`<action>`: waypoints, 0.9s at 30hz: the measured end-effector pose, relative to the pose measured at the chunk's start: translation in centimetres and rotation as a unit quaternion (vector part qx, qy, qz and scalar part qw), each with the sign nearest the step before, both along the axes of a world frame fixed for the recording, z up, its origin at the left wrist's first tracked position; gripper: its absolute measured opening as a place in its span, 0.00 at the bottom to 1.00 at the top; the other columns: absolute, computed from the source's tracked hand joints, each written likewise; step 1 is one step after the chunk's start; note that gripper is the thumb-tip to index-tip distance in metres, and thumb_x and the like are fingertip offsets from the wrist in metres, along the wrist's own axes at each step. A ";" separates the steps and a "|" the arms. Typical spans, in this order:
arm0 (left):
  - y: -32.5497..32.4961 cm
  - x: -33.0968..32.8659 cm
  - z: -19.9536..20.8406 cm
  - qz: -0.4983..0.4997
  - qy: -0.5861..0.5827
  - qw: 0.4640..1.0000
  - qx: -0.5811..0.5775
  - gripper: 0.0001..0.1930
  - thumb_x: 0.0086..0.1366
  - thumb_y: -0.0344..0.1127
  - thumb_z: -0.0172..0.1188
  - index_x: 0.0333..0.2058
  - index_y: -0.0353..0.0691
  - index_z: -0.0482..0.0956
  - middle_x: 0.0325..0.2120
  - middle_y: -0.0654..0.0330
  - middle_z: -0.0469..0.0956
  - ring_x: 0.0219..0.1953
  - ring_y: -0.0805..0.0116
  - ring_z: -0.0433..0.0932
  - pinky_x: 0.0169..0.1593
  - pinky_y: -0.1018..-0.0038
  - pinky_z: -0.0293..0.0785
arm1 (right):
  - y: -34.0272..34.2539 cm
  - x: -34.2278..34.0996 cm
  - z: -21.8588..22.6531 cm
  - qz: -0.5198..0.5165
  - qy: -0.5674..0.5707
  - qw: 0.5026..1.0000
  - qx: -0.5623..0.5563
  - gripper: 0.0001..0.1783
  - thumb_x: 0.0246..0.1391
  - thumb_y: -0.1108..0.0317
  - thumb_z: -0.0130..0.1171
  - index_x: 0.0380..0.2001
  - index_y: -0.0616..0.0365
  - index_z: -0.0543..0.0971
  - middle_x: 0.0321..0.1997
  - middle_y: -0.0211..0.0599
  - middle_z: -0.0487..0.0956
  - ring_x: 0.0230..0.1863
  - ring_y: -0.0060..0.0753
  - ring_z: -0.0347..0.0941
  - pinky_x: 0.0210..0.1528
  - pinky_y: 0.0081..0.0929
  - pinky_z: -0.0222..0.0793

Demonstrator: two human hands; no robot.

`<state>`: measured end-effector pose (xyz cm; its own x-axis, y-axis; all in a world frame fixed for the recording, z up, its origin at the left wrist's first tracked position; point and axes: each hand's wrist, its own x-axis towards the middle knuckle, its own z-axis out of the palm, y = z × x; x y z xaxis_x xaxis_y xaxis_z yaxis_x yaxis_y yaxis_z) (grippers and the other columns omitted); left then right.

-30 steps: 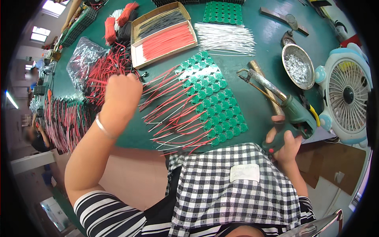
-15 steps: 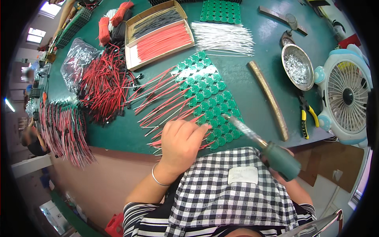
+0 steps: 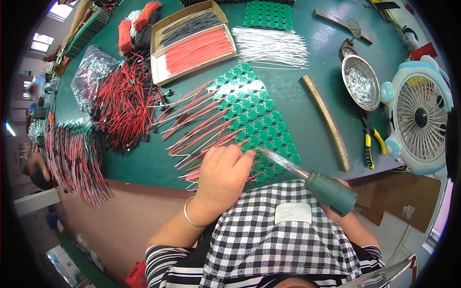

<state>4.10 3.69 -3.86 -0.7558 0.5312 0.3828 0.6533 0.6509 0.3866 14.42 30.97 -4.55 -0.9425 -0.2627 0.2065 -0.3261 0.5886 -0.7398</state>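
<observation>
My left hand (image 3: 222,175) is closed in a pinch over the lower left edge of a green panel of round circuit boards (image 3: 259,126). A wire seems to be between its fingertips, though the fingers mostly hide it. Red and white wires (image 3: 199,139) stick out leftward from the panel's left edge, some passing under this hand. My right hand (image 3: 340,217) grips the green handle of a soldering iron (image 3: 331,193), which hides most of the fingers. The iron's metal tip points left, at the panel right beside my left fingertips.
Beyond the panel lie a box of red and black wires (image 3: 197,53) and white wires (image 3: 271,47). Leftward are tangled red-black leads (image 3: 122,103) and wired boards (image 3: 74,156). At right are a brown bar (image 3: 326,122), metal bowl (image 3: 360,86), yellow-handled pliers (image 3: 369,146) and fan (image 3: 420,117).
The soldering iron has moved left, bringing its tip from the middle of the panel to beside my left fingertips. My left hand has barely moved.
</observation>
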 end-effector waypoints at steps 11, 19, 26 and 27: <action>-0.1 -0.1 -0.1 -0.004 -0.007 1.000 -0.011 0.09 0.50 0.23 0.61 0.32 0.38 0.80 0.22 0.62 0.69 0.25 0.64 0.70 0.30 0.68 0.65 | -0.2 -0.3 0.0 0.007 0.023 1.000 0.001 0.10 0.40 0.75 0.62 0.31 0.57 0.80 0.29 0.38 0.78 0.27 0.44 0.73 0.30 0.36 0.67; 0.0 -0.2 0.1 -0.007 -0.012 1.000 -0.020 0.09 0.50 0.23 0.60 0.33 0.37 0.80 0.23 0.62 0.69 0.26 0.64 0.71 0.31 0.67 0.66 | 0.9 0.9 -0.8 -0.029 0.040 0.995 0.092 0.12 0.50 0.67 0.58 0.38 0.59 0.79 0.31 0.36 0.79 0.35 0.41 0.75 0.42 0.33 0.67; 0.1 -0.3 0.3 -0.006 -0.013 1.000 -0.026 0.10 0.50 0.23 0.60 0.33 0.37 0.80 0.23 0.61 0.70 0.26 0.63 0.71 0.31 0.67 0.66 | 1.8 2.6 -0.1 -0.095 -0.188 0.963 -0.170 0.12 0.48 0.70 0.58 0.38 0.59 0.79 0.37 0.36 0.81 0.36 0.39 0.77 0.45 0.35 0.69; 0.1 -0.3 0.3 -0.005 -0.014 1.000 -0.026 0.10 0.50 0.23 0.60 0.33 0.37 0.80 0.23 0.61 0.70 0.26 0.63 0.72 0.31 0.67 0.66 | 1.7 2.5 0.0 -0.087 -0.173 0.966 -0.174 0.13 0.48 0.69 0.59 0.39 0.59 0.79 0.38 0.36 0.81 0.38 0.39 0.77 0.45 0.35 0.69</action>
<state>3.82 3.77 -3.54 -0.7602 0.5572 0.3340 0.6495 0.6638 0.3708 16.94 32.69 -4.55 -0.9945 -0.0661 -0.0808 0.0566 0.3093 -0.9493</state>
